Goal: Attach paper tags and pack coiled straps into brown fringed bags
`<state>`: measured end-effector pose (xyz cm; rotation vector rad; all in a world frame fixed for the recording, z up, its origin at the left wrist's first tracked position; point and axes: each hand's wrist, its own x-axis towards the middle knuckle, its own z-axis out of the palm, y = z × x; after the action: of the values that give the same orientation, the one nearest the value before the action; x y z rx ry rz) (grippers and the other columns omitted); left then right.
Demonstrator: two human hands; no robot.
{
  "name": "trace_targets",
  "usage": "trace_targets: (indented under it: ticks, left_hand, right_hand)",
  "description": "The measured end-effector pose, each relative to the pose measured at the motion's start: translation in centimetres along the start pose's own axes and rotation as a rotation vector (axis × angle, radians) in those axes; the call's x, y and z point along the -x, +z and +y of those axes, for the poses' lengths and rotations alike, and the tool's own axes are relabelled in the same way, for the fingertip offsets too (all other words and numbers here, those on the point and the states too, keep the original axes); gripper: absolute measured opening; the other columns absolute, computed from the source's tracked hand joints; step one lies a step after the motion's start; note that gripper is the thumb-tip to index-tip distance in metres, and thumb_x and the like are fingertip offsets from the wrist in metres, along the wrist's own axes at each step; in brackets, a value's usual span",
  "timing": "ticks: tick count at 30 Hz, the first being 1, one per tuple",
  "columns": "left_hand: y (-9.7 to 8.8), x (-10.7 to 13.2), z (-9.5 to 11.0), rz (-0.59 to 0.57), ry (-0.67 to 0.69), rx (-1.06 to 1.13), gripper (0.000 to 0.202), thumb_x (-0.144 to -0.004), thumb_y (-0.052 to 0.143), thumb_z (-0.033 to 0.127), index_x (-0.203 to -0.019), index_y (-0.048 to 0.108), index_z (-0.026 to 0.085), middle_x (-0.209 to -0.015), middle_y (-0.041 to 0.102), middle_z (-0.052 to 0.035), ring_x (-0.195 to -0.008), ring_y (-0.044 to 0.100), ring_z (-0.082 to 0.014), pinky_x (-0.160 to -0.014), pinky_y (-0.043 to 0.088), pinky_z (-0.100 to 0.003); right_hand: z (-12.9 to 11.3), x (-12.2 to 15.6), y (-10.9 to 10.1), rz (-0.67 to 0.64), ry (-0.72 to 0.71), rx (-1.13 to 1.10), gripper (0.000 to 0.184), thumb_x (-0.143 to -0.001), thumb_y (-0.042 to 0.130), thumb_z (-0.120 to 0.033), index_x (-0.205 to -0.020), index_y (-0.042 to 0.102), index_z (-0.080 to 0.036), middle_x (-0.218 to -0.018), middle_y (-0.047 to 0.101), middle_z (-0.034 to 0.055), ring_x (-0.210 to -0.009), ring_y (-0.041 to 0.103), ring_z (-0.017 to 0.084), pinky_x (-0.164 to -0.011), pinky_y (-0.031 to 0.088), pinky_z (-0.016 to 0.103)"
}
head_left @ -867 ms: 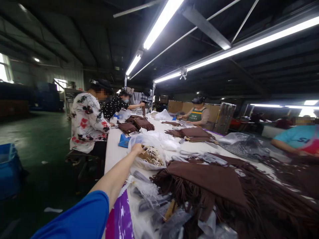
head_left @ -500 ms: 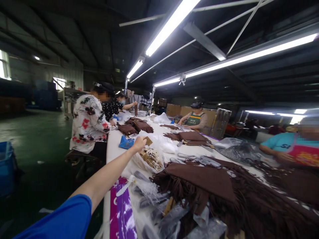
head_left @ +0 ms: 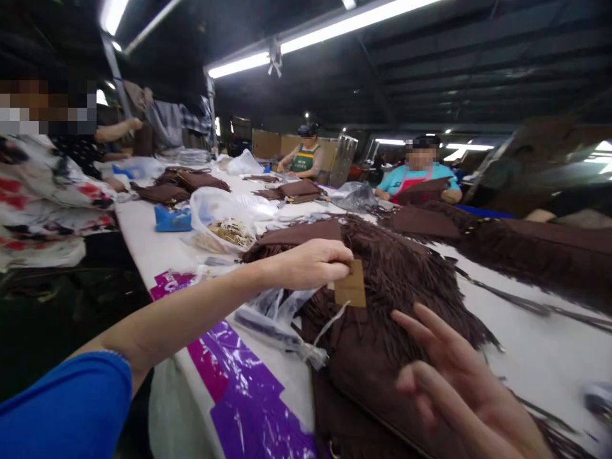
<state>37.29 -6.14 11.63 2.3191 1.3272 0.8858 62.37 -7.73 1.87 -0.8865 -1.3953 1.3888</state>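
Observation:
My left hand (head_left: 313, 263) pinches a small brown cardboard tag (head_left: 350, 287) with a pale string hanging from it. It hovers over a dark brown fringed garment (head_left: 401, 287) heaped on the long white table (head_left: 157, 245). My right hand (head_left: 449, 382) is low at the right, fingers spread and empty, above the smooth brown part of the same garment. A clear plastic bag of tags and strings (head_left: 224, 226) lies further back on the table, beyond my left hand.
Several co-workers sit along both sides of the table, one in a floral top (head_left: 43, 191) close at the left. More brown fringed pieces (head_left: 526, 245), plastic bags and a blue packet (head_left: 172, 218) lie along it. Purple-printed plastic (head_left: 248, 395) covers the near edge.
My left hand drew a tag out of the plastic bag and carried it back toward me over the brown garment. The view swung right and down, and my right hand came into sight.

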Motion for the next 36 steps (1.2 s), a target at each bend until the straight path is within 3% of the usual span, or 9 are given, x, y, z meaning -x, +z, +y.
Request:
trace_targets:
  ticks: [3, 6, 10, 14, 19, 27, 32, 34, 36]
  left_hand:
    - [3.8, -1.0, 2.5, -0.109, 0.109, -0.069, 0.019, -0.081, 0.046, 0.007, -0.065, 0.050, 0.016, -0.080, 0.054, -0.0032, -0.079, 0.050, -0.0152, -0.077, 0.040, -0.029]
    - [6.8, -0.9, 2.4, -0.066, -0.008, 0.109, 0.009, -0.088, 0.050, 0.018, -0.081, 0.055, 0.017, -0.088, 0.059, -0.0049, -0.084, 0.052, -0.0161, -0.080, 0.041, -0.030]
    - [10.8, 1.0, -0.1, -0.187, -0.308, 0.829, 0.041, -0.095, 0.039, 0.052, -0.113, 0.050, 0.017, -0.106, 0.063, -0.0095, -0.094, 0.058, -0.0177, -0.070, 0.045, -0.027]
    - [13.8, 3.9, -1.6, -0.484, -0.439, 1.193, 0.058, -0.079, 0.057, 0.068, -0.105, 0.058, 0.016, -0.080, 0.064, -0.0042, -0.065, 0.058, -0.0128, -0.051, 0.033, -0.019]
    - [13.9, 6.4, -1.4, -0.411, -0.597, 1.099, 0.034, -0.074, 0.071, 0.047, -0.081, 0.064, 0.014, -0.061, 0.058, 0.0028, -0.047, 0.047, -0.0051, -0.046, 0.030, -0.017]
    - [12.5, 6.7, -2.4, -0.211, -0.577, 0.889, 0.019, -0.078, 0.050, 0.024, -0.094, 0.054, 0.015, -0.067, 0.065, 0.0003, -0.046, 0.054, -0.0081, -0.042, 0.028, -0.017]
    - [11.6, 7.0, -2.1, -0.106, -0.402, 0.317, 0.010, -0.082, 0.051, 0.016, -0.072, 0.052, 0.017, -0.055, 0.056, 0.0046, -0.048, 0.050, -0.0077, -0.053, 0.037, -0.018]
    - [11.1, 7.0, -1.5, -0.073, -0.315, 0.112, 0.012, -0.084, 0.054, 0.015, -0.072, 0.056, 0.017, -0.058, 0.058, 0.0039, -0.054, 0.053, -0.0086, -0.057, 0.036, -0.018]
    - [10.7, 7.0, -0.5, -0.065, -0.263, -0.044, 0.010, -0.086, 0.056, 0.018, -0.077, 0.061, 0.018, -0.066, 0.064, 0.0015, -0.063, 0.060, -0.0117, -0.061, 0.038, -0.019]
  right_hand:
    - [-0.1, -0.6, 1.4, -0.132, 0.101, -0.091, 0.086, -0.065, 0.086, -0.046, -0.139, 0.043, -0.036, -0.095, 0.069, 0.0049, -0.049, 0.055, 0.012, -0.036, 0.041, 0.019]
    - [0.3, -1.1, 1.5, -0.145, 0.138, -0.124, 0.055, -0.070, 0.083, -0.045, -0.116, 0.060, -0.025, -0.067, 0.063, -0.0009, -0.043, 0.048, 0.007, -0.039, 0.039, 0.014]
    - [0.6, -0.8, 0.3, 0.017, 0.089, -0.192, 0.048, -0.064, 0.088, -0.042, -0.098, 0.064, -0.019, -0.075, 0.066, 0.0026, -0.051, 0.053, 0.008, -0.043, 0.044, 0.013]
    - [1.1, -0.4, -1.1, 0.054, 0.069, -0.270, 0.055, -0.067, 0.087, -0.039, -0.112, 0.061, -0.022, -0.077, 0.065, 0.0014, -0.052, 0.053, 0.009, -0.044, 0.047, 0.015]
    - [2.1, 0.3, -3.2, 0.081, 0.094, -0.265, 0.051, -0.071, 0.085, -0.035, -0.114, 0.062, -0.023, -0.079, 0.064, 0.0018, -0.057, 0.055, 0.010, -0.042, 0.045, 0.014]
    - [4.0, 1.1, -4.5, 0.072, 0.230, -0.261, 0.053, -0.065, 0.086, -0.041, -0.109, 0.065, -0.018, -0.086, 0.069, 0.0074, -0.051, 0.050, 0.012, -0.039, 0.043, 0.021]
    - [5.3, 0.3, -6.1, 0.153, 0.260, -0.078, 0.081, -0.062, 0.085, -0.049, -0.128, 0.053, -0.014, -0.105, 0.069, 0.0130, -0.057, 0.056, 0.014, -0.043, 0.046, 0.023]
    - [5.3, -0.1, -6.6, 0.251, 0.138, 0.229, 0.094, -0.066, 0.078, -0.055, -0.141, 0.040, -0.012, -0.121, 0.062, 0.0178, -0.070, 0.063, 0.020, -0.046, 0.050, 0.026]
    - [5.0, -0.3, -6.3, 0.396, -0.161, 0.606, 0.088, -0.073, 0.070, -0.052, -0.144, 0.038, -0.011, -0.136, 0.050, 0.0206, -0.089, 0.065, 0.028, -0.056, 0.055, 0.031]
